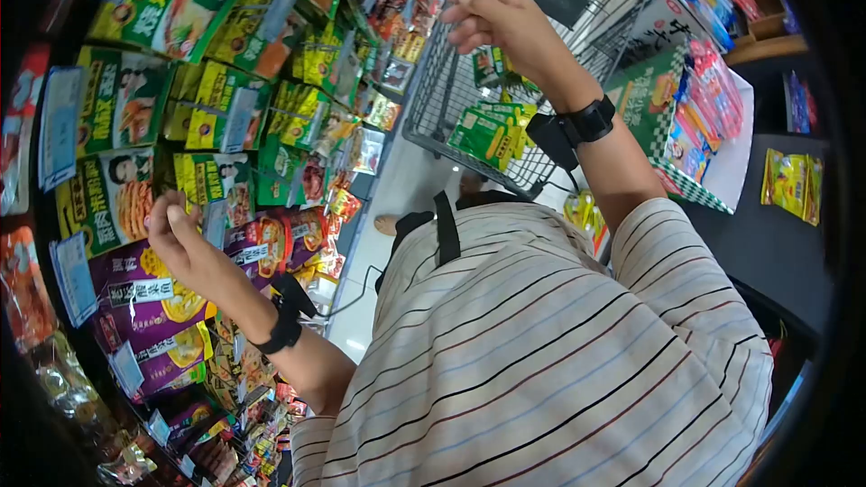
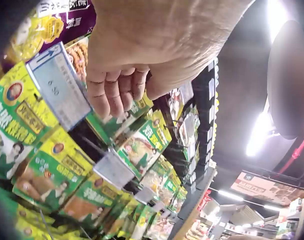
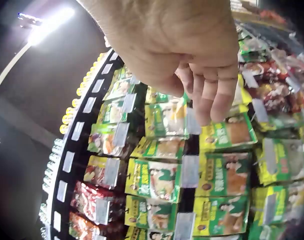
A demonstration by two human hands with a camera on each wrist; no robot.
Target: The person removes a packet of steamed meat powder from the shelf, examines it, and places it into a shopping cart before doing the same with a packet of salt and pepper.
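Note:
My left hand point(image 1: 194, 248) is beside the hanging packets, its fingers loosely bent and holding nothing. Closest to it in the head view are a green and yellow seasoning packet point(image 1: 117, 198) and a purple packet point(image 1: 135, 293). From the left wrist, the same hand point(image 2: 147, 55) overlaps a price tag point(image 2: 57, 87) and more green packets point(image 2: 144, 145). Over the wire shopping cart point(image 1: 417, 131) my right hand point(image 1: 510, 32) is raised with relaxed fingers, nothing in them. Several green and yellow packets point(image 1: 487, 135) lie in the cart below it.
Rows of hanging packets point(image 1: 216, 108) fill the rack on the left, with price tags point(image 1: 61, 126) sticking out. At the right, a checkered carton point(image 1: 690, 185) of pink packs stands by a dark counter point(image 1: 767, 243) bearing a yellow packet point(image 1: 792, 185). Pale floor point(image 1: 361, 293) shows between rack and body.

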